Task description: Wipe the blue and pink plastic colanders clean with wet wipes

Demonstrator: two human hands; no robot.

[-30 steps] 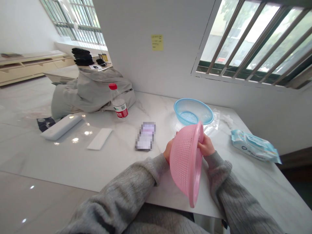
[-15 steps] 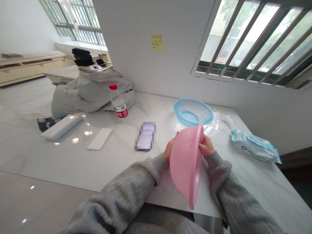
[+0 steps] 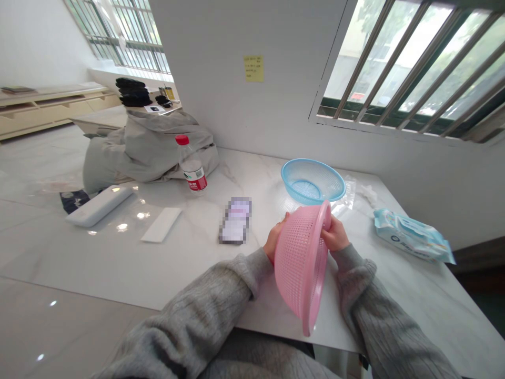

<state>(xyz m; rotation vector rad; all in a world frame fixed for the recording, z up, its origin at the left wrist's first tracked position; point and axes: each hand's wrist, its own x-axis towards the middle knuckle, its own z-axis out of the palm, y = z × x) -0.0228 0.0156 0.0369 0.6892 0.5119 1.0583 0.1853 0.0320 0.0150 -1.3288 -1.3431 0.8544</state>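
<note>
A pink plastic colander [image 3: 295, 263] is held up on its side above the near part of the table, its rim facing right. My left hand [image 3: 273, 239] is closed against its far left side, with most of the fingers hidden behind the mesh. My right hand [image 3: 335, 234] grips the rim from the right, fingers partly inside the bowl. Just beyond stands a blue plastic basket [image 3: 305, 188], upright on the table, with clear plastic wrapping [image 3: 349, 193] beside it.
On the white table [image 3: 201, 279] lie a phone [image 3: 235, 221], a white flat piece [image 3: 161, 225] and a white case [image 3: 100, 206]. A red-capped bottle [image 3: 192, 168] stands by a grey cloth bundle [image 3: 158, 145]. Wet wipes [image 3: 412, 236] lie right; the wall [image 3: 276, 116] rises behind.
The pink colander has tilted slightly, its lower rim edge shifting a little to the left. Both hands keep their hold, and the other things stay put.
</note>
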